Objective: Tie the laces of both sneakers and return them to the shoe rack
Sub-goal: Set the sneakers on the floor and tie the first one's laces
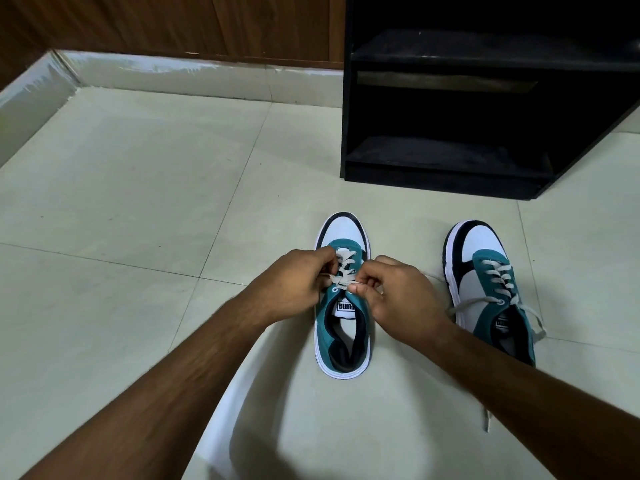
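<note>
Both hands pinch the laces (341, 277) over the near sneaker (343, 306): left hand (294, 287), right hand (398, 299). Second sneaker (491, 289) sits apart, laces loose. Black shoe rack (450, 98) behind.

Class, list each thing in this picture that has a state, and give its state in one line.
Left sneaker: on floor, laces being tied.
Right sneaker: on floor, laces loose.
Left hand: pinching lace.
Right hand: pinching lace.
Shoe rack: shelves in view hold no shoes.
</note>
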